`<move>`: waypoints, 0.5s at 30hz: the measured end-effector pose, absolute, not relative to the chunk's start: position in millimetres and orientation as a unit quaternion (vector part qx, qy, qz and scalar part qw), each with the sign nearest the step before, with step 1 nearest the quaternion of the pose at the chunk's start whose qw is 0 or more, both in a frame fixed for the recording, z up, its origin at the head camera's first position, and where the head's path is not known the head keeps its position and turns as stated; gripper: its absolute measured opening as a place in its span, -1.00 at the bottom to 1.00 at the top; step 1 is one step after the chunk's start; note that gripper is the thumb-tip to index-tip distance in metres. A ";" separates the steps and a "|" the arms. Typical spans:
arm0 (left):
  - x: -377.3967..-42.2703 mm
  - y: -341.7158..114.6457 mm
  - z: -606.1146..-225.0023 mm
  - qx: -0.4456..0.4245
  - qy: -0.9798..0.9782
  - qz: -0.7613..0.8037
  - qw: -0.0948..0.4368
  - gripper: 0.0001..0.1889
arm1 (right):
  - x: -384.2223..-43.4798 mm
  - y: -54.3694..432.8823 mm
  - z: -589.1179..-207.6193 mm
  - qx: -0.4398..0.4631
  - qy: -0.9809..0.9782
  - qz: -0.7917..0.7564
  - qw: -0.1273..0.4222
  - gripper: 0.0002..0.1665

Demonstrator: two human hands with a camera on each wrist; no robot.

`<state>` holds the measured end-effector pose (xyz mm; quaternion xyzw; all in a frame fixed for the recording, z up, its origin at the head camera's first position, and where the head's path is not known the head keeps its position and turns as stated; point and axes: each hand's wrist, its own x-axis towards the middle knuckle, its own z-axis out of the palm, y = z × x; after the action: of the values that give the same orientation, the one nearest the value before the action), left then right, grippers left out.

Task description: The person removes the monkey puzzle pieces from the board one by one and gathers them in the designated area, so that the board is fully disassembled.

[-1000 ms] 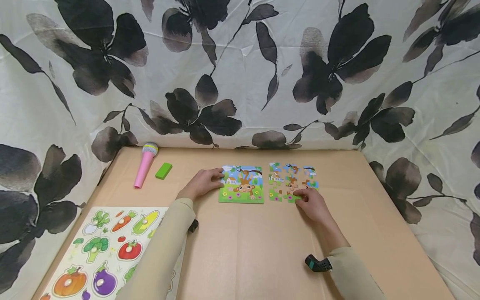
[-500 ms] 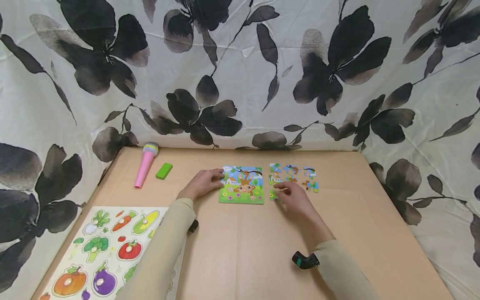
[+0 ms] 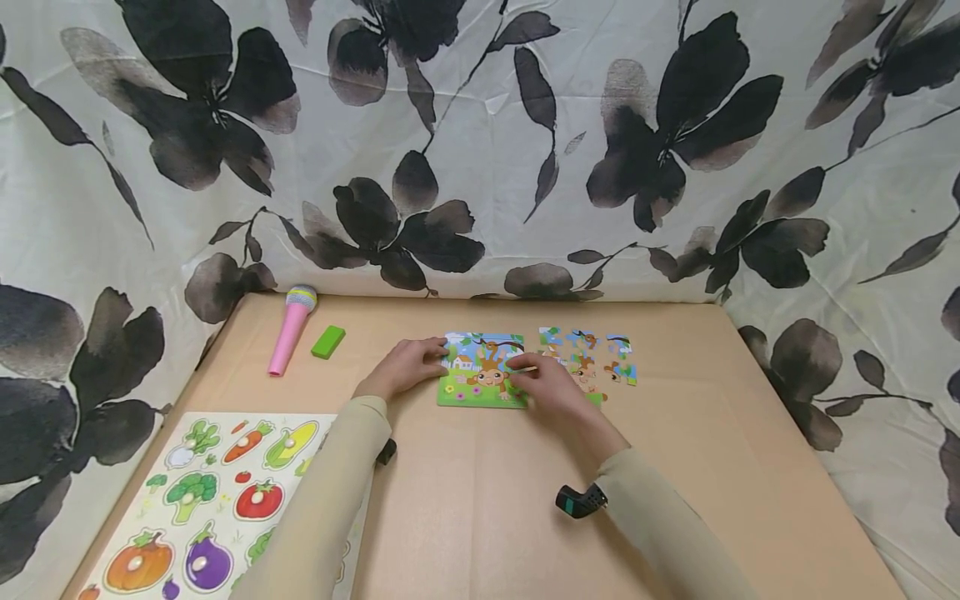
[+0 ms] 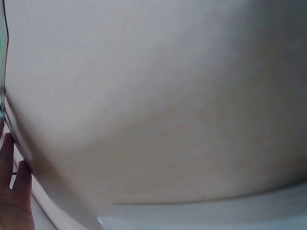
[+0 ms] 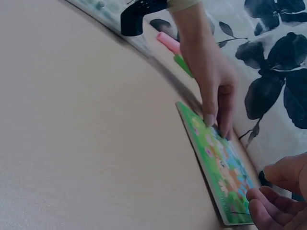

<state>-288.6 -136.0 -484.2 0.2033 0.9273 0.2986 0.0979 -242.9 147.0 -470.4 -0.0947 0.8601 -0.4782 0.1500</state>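
My left hand [image 3: 401, 367] pinches the left edge of a small square monkey jigsaw puzzle [image 3: 480, 392], which lies flat on the table. The right wrist view shows that thumb on top of the puzzle [image 5: 204, 134] near its edge. My right hand [image 3: 551, 383] is over the puzzle's right side, thumb and forefinger bent with their tips close together. Nothing shows between its fingers in the right wrist view, where this hand [image 5: 283, 191] is beside the puzzle. Loose jigsaw pieces [image 3: 583, 338] lie in spaced rows just right of it, some partly hidden by my right hand.
A pink toy microphone [image 3: 288, 333] and a green block [image 3: 327, 342] lie at the table's back left. A board with vegetable pictures [image 3: 187, 450] covers the front left, partly under my left sleeve. Floral cloth [image 3: 495, 167] hangs behind the table [image 3: 480, 500].
My right hand has moved left from the lower loose pieces to the puzzle's right side, uncovering a green piece in the bottom row. My left hand has stayed at the puzzle's left edge.
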 end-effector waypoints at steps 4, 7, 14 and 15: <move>-289.3 -136.3 -484.5 0.205 0.928 0.296 0.098 -0.56 | -245.9 141.5 -475.5 -0.104 0.862 -0.473 0.150 -0.64; -289.3 -136.5 -485.1 0.209 0.928 0.294 0.095 -0.56 | -246.3 139.2 -477.7 -0.106 0.868 -0.463 0.147 -0.66; -289.4 -136.8 -485.9 0.211 0.927 0.295 0.093 -0.56 | -248.3 139.2 -480.0 -0.127 0.879 -0.436 0.147 -0.64; -289.6 -137.0 -486.2 0.212 0.928 0.294 0.092 -0.56 | -249.1 139.4 -480.5 -0.134 0.881 -0.430 0.145 -0.64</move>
<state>-289.6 -137.0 -486.2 0.2123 0.9275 0.2937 0.0916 -249.1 139.4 -480.5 -0.1344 0.8807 -0.4303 0.1454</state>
